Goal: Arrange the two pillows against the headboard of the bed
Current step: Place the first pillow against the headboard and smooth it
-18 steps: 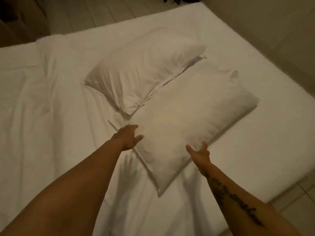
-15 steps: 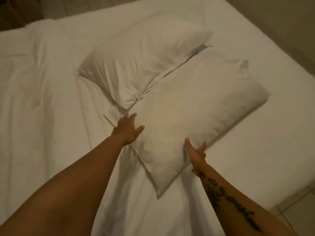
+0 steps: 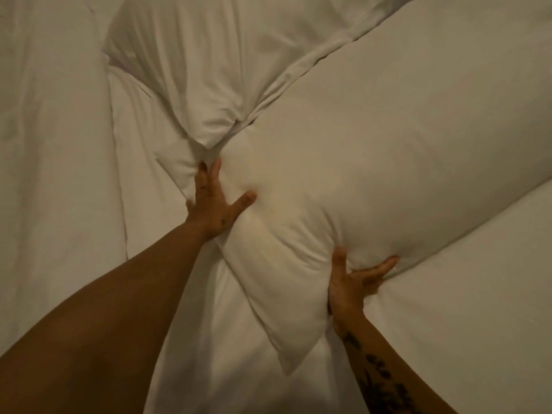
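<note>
The near pillow (image 3: pixel 373 150) lies diagonally on the white bed sheet (image 3: pixel 59 144), one corner pointing toward the person, and both hands have closed on that end. The left hand (image 3: pixel 213 204) clamps the pillow's left edge, thumb dug into the top and fingers running along the side by the tip of the second pillow (image 3: pixel 203 64), which lies just beyond the near pillow and touches it. The right hand (image 3: pixel 352 282) pinches the pillow's lower right edge, thumb on top and fingers curled beneath, the fabric bunched between them. To do the lift well, the person would likely want both grips deep in the filling, not just the case, and raise both sides together so the far end does not drag. No headboard is in view. Half a second earlier the hands were spread open and only arriving at the pillow; now they grip it, and the camera sits far closer.
</note>
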